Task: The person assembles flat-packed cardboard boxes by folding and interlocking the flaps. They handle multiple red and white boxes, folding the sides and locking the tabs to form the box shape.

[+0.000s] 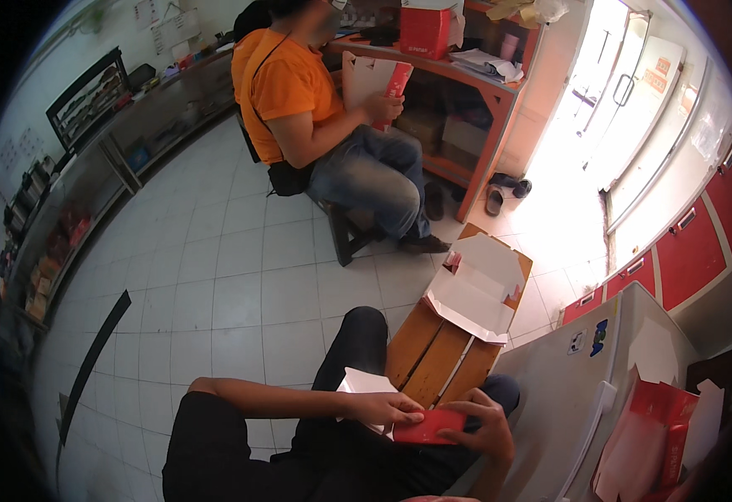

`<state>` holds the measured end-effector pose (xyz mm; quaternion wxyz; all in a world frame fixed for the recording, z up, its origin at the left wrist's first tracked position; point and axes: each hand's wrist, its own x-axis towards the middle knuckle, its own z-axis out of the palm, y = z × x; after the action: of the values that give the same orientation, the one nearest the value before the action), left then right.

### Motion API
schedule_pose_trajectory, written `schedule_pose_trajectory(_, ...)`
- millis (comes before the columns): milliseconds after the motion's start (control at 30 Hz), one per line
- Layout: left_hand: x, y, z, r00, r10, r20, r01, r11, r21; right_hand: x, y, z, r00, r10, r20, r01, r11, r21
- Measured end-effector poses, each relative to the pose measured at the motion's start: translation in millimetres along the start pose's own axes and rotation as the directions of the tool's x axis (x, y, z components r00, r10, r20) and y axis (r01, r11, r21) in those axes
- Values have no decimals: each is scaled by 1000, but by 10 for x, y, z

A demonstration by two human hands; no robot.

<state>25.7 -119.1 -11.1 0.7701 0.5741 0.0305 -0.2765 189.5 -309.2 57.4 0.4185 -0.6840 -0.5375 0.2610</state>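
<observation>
Over my lap is a partly folded cardboard box, its red outer panel [420, 429] turned up and its white inner side [364, 383] showing behind my wrist. My left hand [389, 408] reaches across from the left and pinches the panel's upper left edge between thumb and fingers. At the panel's right end my right hand [485, 420] grips it with curled fingers and thumb. Beyond my knees, an opened-out white cardboard box [479, 280] with small red tabs lies on the slatted wooden bench [408, 356].
A seated person in an orange shirt [286, 92] holds another box [370, 84] ahead. To my right stands a white appliance [550, 393] with red-and-white cartons [646, 435] on it. An orange shelf unit [500, 109] stands near the bright doorway. Steel counters [115, 142] line the left wall.
</observation>
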Motion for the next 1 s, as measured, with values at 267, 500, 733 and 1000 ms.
schedule_pose_trajectory(267,-50,3,31,995,-2,-95,9,997,71,-63,-61,251,949,165,-270,-198,975,-100)
schedule_pose_trajectory(500,6,18,82,961,261,-89,-236,945,228,-15,23,325,968,77,-237,-62,996,69)
schedule_pose_trajectory(733,5,-32,90,953,241,-183,-237,971,43,-58,64,850,719,-141,-681,67,989,-134)
schedule_pose_trajectory(1000,73,508,277,422,305,-854,-649,759,-50,132,95,964,647,-441,-623,231,891,-391)
